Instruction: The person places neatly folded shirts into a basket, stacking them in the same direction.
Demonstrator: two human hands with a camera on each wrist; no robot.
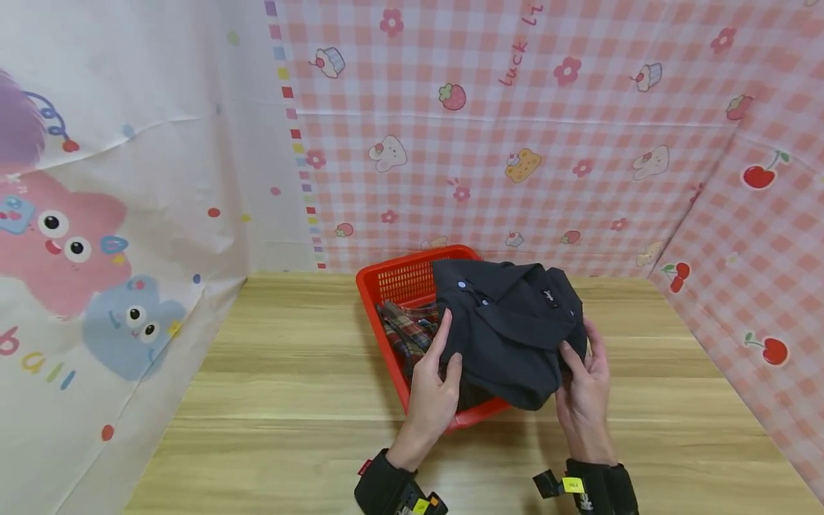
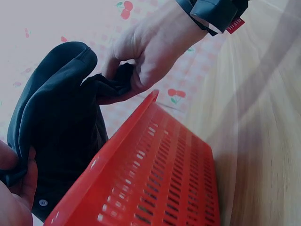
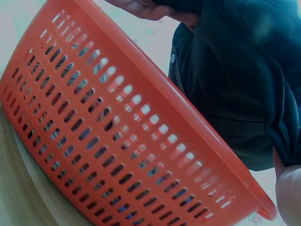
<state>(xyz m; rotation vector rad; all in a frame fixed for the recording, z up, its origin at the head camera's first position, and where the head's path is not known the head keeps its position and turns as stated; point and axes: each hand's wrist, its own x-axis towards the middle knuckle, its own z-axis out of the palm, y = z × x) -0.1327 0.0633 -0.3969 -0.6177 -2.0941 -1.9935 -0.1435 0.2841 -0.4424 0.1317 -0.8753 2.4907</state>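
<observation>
A dark folded shirt with a collar and small pale buttons is held up over the right part of a red basket. My left hand pinches the shirt's left edge between thumb and fingers. On the other side, my right hand grips the lower right edge, thumb on top and fingers beneath. In the left wrist view the shirt bunches between the right hand's fingers. Inside the basket lies a plaid garment, partly hidden by the shirt.
The basket with slotted walls stands on a wooden tabletop. Behind it rises a pink checked cloth backdrop; a white cartoon-print sheet hangs at the left and more checked cloth at the right.
</observation>
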